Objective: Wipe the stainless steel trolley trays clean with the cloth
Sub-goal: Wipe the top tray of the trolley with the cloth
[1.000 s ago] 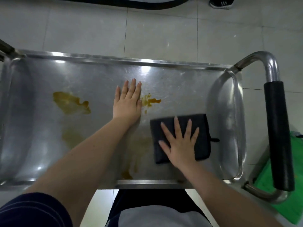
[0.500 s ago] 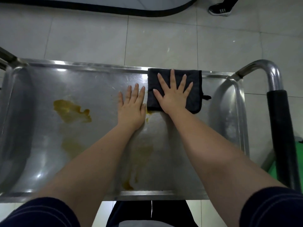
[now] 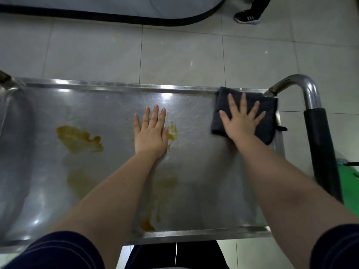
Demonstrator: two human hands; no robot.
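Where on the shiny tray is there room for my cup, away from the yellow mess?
Bare steel lies between the small stain and the cloth, and along the far rim above the big stain. The far right corner is crowded: right hand on cloth.

Right hand (image 3: 241, 123) flat, fingers spread, pressing dark cloth (image 3: 269, 111) in far right corner of steel trolley tray (image 3: 116, 87); cloth's far edge laps onto the rim. Left hand (image 3: 151, 133) flat on bare tray mid-surface, fingers straight and together. Yellow-brown stain (image 3: 77, 139) left of left hand, apart from it. Small yellow smear (image 3: 173, 133) touching left thumb side. Drip streak (image 3: 147, 227) near front rim. Trolley handle (image 3: 322, 148), black grip, at right. Green object (image 3: 349, 183) beyond handle, unclear. Tiled floor, black shoe (image 3: 246, 17) top right.
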